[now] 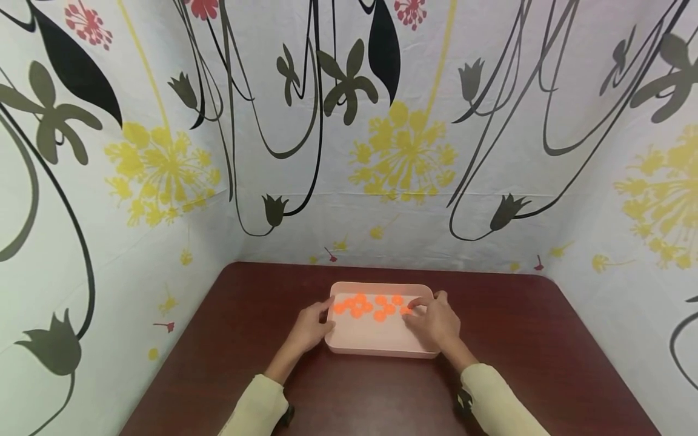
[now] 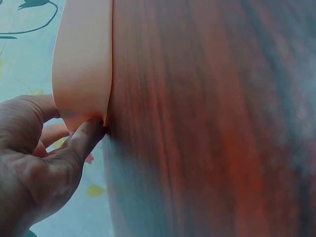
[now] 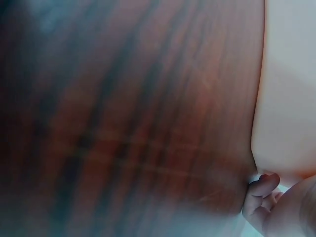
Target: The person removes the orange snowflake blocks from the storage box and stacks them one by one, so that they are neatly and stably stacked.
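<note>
No text, labels, brands, numbers or signs were readable in any view. Tray, orange pieces and table showed no legible marking. Cloth carried printed plant motifs, no lettering.

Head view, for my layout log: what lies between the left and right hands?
Between the left hand and the right hand lie the floor of the pink tray and scattered orange pieces, mostly toward its far side. The head view shows this.
</note>
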A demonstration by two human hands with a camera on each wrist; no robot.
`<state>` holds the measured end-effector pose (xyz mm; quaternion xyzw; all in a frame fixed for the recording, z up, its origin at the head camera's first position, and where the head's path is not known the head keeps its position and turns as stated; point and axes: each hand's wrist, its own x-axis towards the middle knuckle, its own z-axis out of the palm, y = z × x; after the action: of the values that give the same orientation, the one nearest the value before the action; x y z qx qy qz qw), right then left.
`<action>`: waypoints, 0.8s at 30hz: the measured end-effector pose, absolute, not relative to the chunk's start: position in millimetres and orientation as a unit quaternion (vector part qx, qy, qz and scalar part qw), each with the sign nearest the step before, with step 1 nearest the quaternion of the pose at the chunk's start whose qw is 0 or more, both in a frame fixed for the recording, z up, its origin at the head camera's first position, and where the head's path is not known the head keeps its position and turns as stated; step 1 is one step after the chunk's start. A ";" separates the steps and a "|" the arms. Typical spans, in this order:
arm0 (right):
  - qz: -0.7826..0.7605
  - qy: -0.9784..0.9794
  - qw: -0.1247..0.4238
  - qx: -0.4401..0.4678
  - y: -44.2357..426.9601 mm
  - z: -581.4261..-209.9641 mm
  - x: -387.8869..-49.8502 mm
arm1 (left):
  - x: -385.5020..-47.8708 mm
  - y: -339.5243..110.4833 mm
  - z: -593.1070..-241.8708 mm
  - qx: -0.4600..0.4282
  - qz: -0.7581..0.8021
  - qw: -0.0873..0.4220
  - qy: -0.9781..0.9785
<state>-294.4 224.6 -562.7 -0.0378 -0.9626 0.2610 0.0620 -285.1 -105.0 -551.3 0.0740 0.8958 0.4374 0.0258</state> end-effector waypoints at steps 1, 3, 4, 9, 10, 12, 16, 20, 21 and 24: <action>0.261 -0.962 0.064 -0.037 224.9 -562.8 -294.1 | -284.8 -105.1 -551.5 0.078 0.435 0.023 0.897; 0.263 -0.962 0.066 -0.038 225.7 -563.0 -293.6 | -284.6 -105.5 -551.8 0.084 0.435 0.021 0.896; 0.267 -0.961 0.066 -0.038 226.2 -563.3 -293.4 | -284.4 -105.9 -552.1 0.087 0.435 0.020 0.896; 0.280 -0.957 0.062 -0.045 228.5 -565.4 -293.8 | -284.8 -106.9 -552.9 0.096 0.431 0.016 0.897; 0.283 -0.956 0.062 -0.043 228.6 -565.7 -294.1 | -284.7 -107.3 -552.9 0.095 0.429 0.016 0.898; 0.282 -0.956 0.064 -0.037 228.6 -565.8 -294.7 | -284.1 -107.6 -552.6 0.092 0.428 0.016 0.899; 0.291 -0.953 0.075 -0.032 229.6 -564.3 -296.2 | -284.0 -106.4 -551.7 0.089 0.430 0.016 0.898; 0.313 -0.945 0.085 -0.035 231.1 -563.5 -296.8 | -284.2 -105.6 -552.6 0.085 0.432 0.014 0.898; 0.319 -0.943 0.087 -0.037 231.5 -564.2 -297.0 | -283.8 -105.4 -552.9 0.084 0.433 0.014 0.897; 0.327 -0.940 0.092 -0.041 232.8 -565.1 -298.4 | -284.4 -106.2 -552.8 0.082 0.436 0.017 0.896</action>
<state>-298.4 232.8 -565.1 -0.0407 -0.9398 0.3266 0.0917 -284.4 -106.2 -552.8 0.0819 0.8960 0.4362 0.0171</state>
